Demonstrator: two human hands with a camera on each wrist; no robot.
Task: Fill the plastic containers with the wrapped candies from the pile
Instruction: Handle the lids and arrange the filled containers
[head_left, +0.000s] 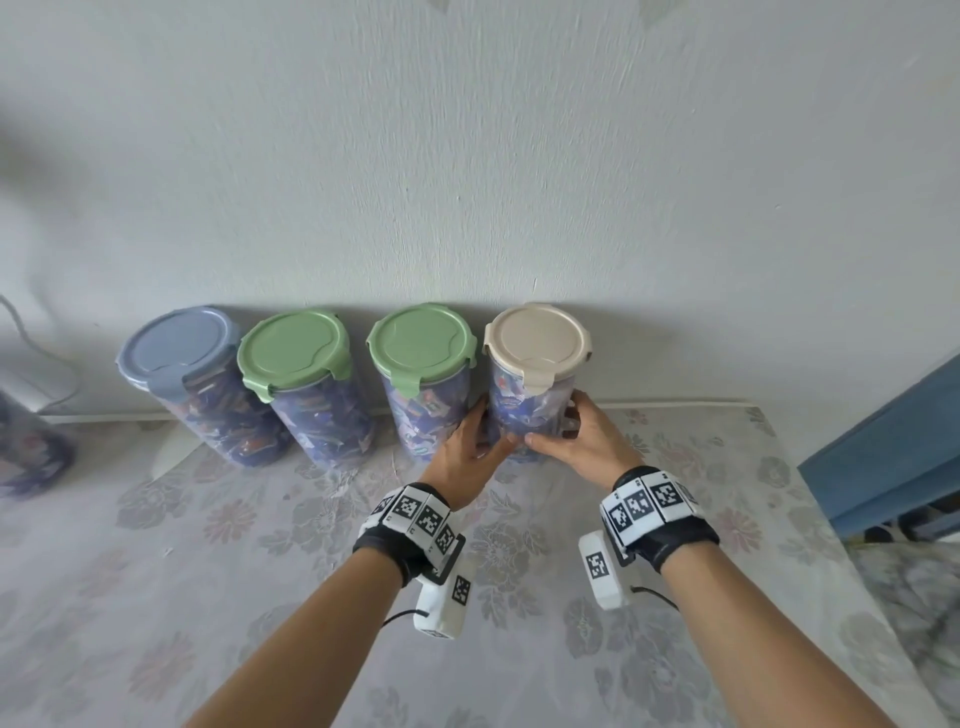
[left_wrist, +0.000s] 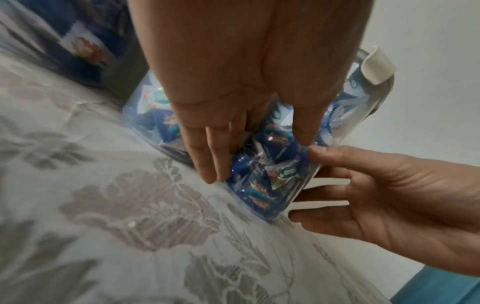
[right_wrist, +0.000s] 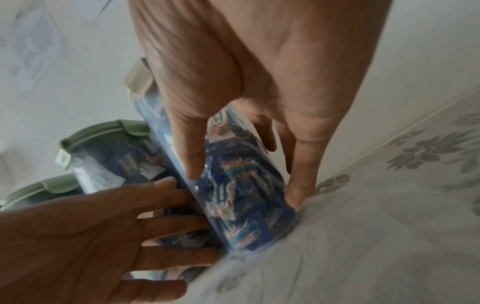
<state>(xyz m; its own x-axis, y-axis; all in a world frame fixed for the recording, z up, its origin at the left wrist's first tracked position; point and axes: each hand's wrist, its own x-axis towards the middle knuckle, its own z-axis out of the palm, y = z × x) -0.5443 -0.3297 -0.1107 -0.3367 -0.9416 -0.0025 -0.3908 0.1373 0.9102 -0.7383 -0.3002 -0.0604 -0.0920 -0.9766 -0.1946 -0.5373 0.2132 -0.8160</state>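
Four clear plastic containers packed with blue wrapped candies stand lidded in a row against the wall. Both my hands hold the rightmost one, the beige-lidded container (head_left: 525, 415) (left_wrist: 259, 185) (right_wrist: 241, 205), low on its body. My left hand (head_left: 470, 447) (right_wrist: 103, 226) has its fingers along the left side, in the gap beside the green-lidded container (head_left: 422, 395), with the thumb across the front. On the right side, my right hand (head_left: 576, 431) (left_wrist: 389, 195) wraps its fingers round the container and sets its thumb on the front. The container's base rests on the floral cloth (head_left: 260, 519).
A second green-lidded container (head_left: 293, 345) and a blue-grey-lidded container (head_left: 176, 343) complete the row on the left. Another candy-filled container (head_left: 31, 452) shows at the left edge. A blue piece of furniture (head_left: 893, 447) stands past the table's right edge.
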